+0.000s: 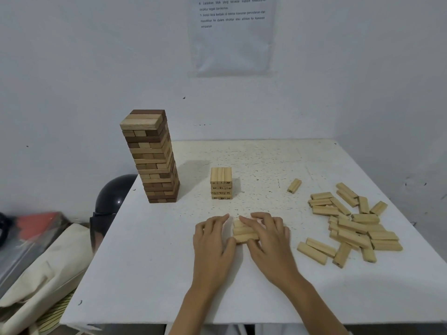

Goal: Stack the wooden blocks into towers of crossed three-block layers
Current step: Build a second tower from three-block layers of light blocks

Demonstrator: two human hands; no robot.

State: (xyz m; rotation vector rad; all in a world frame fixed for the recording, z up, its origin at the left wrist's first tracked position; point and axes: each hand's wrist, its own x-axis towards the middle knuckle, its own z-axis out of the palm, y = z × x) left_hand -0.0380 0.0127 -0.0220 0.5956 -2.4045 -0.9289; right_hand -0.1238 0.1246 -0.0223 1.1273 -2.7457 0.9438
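Three pale wooden blocks (243, 233) lie side by side on the white table (150, 262), near its front middle. My left hand (214, 240) presses against their left ends with its fingers nearly straight. My right hand (266, 235) lies over their right part, fingers curved across the tops. Behind them stands a short pale tower (221, 183) of several numbered layers. A tall tower (151, 155) of mixed dark and light blocks stands at the table's back left. A loose heap of pale blocks (350, 223) lies on the right.
One single block (294, 186) lies apart, right of the short tower. A dark helmet (113, 194) and a cream bag (41, 274) sit off the table's left edge. A printed sheet (232, 32) hangs on the wall behind.
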